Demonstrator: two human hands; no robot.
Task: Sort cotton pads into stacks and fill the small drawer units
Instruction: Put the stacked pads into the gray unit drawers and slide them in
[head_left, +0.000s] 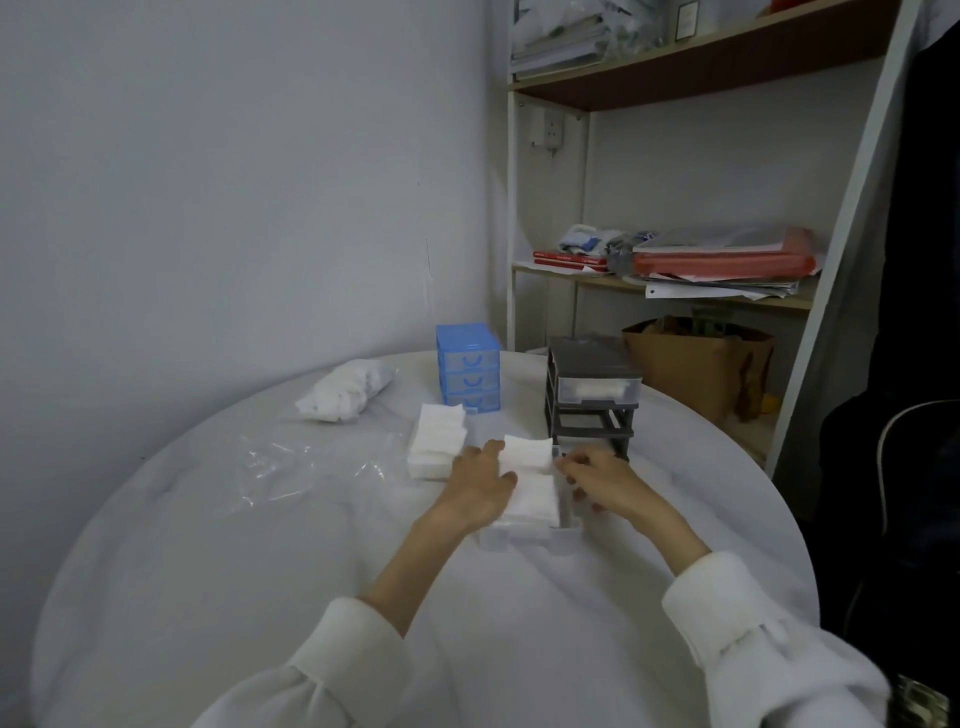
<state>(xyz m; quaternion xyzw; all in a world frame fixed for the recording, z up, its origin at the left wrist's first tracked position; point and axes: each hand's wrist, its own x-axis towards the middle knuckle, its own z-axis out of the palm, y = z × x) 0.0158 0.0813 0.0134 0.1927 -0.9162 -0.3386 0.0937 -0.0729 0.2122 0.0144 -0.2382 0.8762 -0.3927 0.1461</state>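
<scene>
On the round white bench (208, 545), taking the removed clear drawer (530, 535) near the middle as the clock's centre, a bag of cotton pads (345, 389) lies at about ten o'clock, its long axis slanting from near-left to far-right. A sheet of clear plastic wrap (311, 462) lies crumpled at nine o'clock. A loose stack of cotton pads (436, 441) sits at eleven o'clock, its long axis running toward the person and away. Behind it, at about twelve o'clock, the blue drawer unit (467, 371) stands upright with all three drawers closed, fronts facing the person.

The left hand (480, 486) rests with fingers fairly straight and spread along the left edge of the pads in the drawer (532, 483), thumb lying on top of them. These pads fill the clear drawer in two piles, and the drawer's long axis points away from the person toward the grey unit. The right hand (597, 480) is at the drawer's right side, fingers curled; whether they grip the drawer wall or only touch it I cannot tell.

At one o'clock the grey drawer unit (592, 395) stands upright, its top drawer holding white pads, the slots below open. A shelf rack (675, 280) with papers stands beyond the bench at two o'clock.
</scene>
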